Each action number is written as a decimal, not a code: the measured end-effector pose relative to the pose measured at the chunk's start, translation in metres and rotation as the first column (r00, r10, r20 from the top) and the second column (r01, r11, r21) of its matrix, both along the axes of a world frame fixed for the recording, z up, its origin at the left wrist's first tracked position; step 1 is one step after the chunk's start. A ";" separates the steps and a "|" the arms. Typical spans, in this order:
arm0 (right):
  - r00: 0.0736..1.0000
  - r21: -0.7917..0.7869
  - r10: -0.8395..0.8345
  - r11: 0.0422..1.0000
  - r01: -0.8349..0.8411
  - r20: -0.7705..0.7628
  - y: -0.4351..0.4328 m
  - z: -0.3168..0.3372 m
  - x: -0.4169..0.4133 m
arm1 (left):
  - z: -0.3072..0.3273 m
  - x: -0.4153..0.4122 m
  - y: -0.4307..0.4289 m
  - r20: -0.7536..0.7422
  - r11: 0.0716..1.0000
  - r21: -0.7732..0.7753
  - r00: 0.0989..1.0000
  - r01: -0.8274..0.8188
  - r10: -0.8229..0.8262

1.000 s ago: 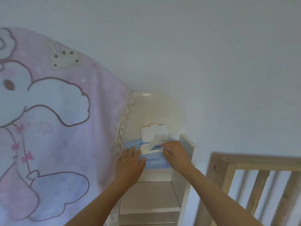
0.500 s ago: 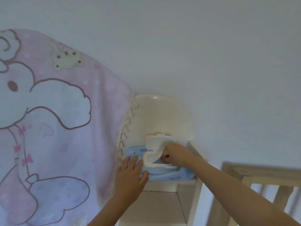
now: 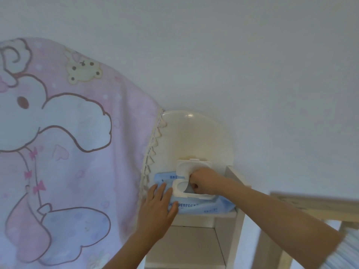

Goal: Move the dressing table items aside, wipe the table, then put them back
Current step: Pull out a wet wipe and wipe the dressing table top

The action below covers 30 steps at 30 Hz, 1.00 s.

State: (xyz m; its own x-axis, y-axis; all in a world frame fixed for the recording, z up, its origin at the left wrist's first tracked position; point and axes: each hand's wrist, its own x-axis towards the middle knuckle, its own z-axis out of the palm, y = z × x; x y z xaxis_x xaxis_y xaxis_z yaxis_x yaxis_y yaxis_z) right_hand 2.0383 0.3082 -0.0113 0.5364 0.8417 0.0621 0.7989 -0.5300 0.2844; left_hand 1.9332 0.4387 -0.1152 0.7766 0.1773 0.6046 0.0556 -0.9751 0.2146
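A blue pack of wet wipes [image 3: 206, 207] lies on the top shelf of a white dressing unit [image 3: 233, 226]. Its white plastic flip lid [image 3: 192, 165] stands open at the back. My left hand [image 3: 157, 208] lies flat on the pack's left end with straight fingers, pressing it down. My right hand [image 3: 204, 181] is curled at the pack's opening, its fingertips pinching a white wipe [image 3: 183, 186] that sticks up from the opening. How much of the wipe is out stays hidden behind my fingers.
A rounded cream back panel [image 3: 194, 136] rises behind the shelf against the white wall. A pink cartoon-print blanket [image 3: 68, 152] hangs at the left, its lace edge touching the unit. A wooden rail frame [image 3: 310, 206] stands at the right. A lower shelf [image 3: 190, 247] sits below.
My right hand moved from the pack's right side to the opening and curled onto the wipe. My left hand stayed pressed on the pack. The view shifted down slightly.
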 end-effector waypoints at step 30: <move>0.816 0.825 0.200 0.311 0.471 -0.542 -0.026 0.081 -0.010 | 0.012 -0.009 0.000 -0.150 1.000 -0.012 0.989 0.004 -0.006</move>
State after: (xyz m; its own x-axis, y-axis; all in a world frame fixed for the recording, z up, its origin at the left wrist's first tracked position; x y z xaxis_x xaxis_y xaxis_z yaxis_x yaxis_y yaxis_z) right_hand 2.0279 0.2818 0.0693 0.8554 0.3117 0.4137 0.4971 -0.2693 -0.8248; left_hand 1.9241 0.4391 -0.1035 0.8592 0.1795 0.4791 0.0829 -0.9729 0.2158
